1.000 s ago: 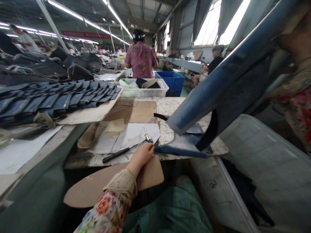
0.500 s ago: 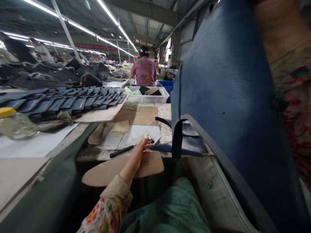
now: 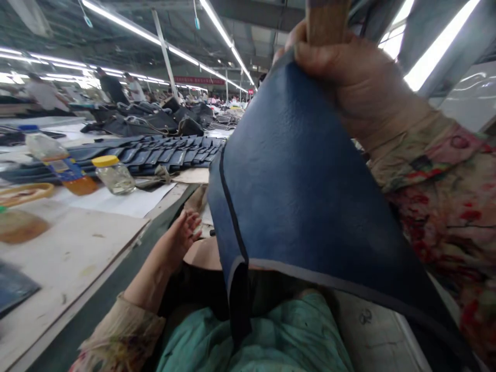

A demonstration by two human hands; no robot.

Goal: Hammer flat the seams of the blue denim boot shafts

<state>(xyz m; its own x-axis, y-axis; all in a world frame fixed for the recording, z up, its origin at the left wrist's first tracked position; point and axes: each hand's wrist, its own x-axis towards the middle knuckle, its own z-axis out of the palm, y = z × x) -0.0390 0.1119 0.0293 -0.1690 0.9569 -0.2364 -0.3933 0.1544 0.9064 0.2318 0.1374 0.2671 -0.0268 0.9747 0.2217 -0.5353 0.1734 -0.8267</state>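
Raised at the upper right, my right hand [image 3: 349, 77] grips the top edge of a large dark blue sheet [image 3: 294, 170] together with a wooden handle [image 3: 327, 26], whose upper end is out of view. The sheet hangs down in front of me, with a grey lower edge and a black strip [image 3: 239, 305] dangling from its corner. My left hand [image 3: 188, 230] is left of the sheet, palm turned up and fingers loosely apart, holding nothing. Below it, a tan flat piece [image 3: 203, 253] is partly hidden behind the sheet.
On the left table [image 3: 96, 232] stand a yellow-lidded jar [image 3: 114, 175], a tilted bottle [image 3: 58, 160] of orange liquid and a yellow-rimmed basket [image 3: 27, 192]. Overlapping blue pieces [image 3: 155, 155] lie behind them. People [image 3: 112, 88] are in the back left.
The blue sheet has moved left in front of me, with my right hand now showing on it. My left hand has come off the tan piece and moved left. The view has turned left.
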